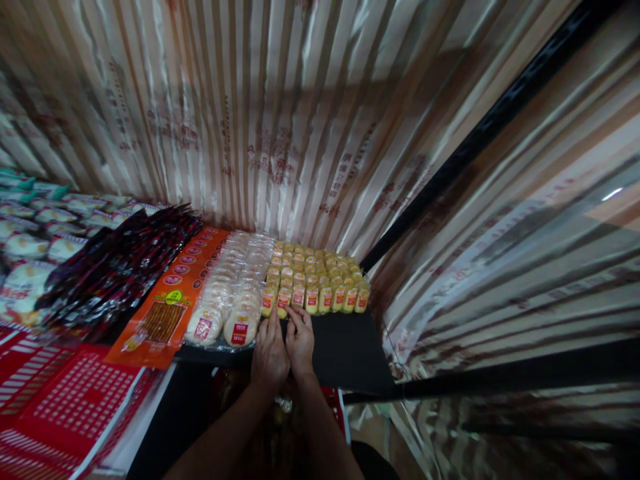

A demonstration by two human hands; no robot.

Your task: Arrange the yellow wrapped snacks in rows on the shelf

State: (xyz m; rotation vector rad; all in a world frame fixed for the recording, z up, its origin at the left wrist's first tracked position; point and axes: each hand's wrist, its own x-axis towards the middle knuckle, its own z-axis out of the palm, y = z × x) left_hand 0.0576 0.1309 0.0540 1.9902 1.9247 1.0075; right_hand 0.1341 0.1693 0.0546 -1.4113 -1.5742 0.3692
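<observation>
My left hand [269, 353] and my right hand [301, 345] lie side by side on the black table top [350, 353], fingers stretched forward. Their fingertips touch the front row of small yellow packets [315, 280], which stand in several tight rows. The left hand's fingers reach a packet at the left end of that row, beside the round white packets [235, 293]. Neither hand visibly grips anything.
Left of the white packets lie orange flat packs [173, 300], a heap of dark red-black wrappers [120, 263] and green-white packets [30, 227]. Red printed bags [75, 400] cover the near left. A striped shiny curtain [300, 113] and black poles [480, 140] enclose the back and right.
</observation>
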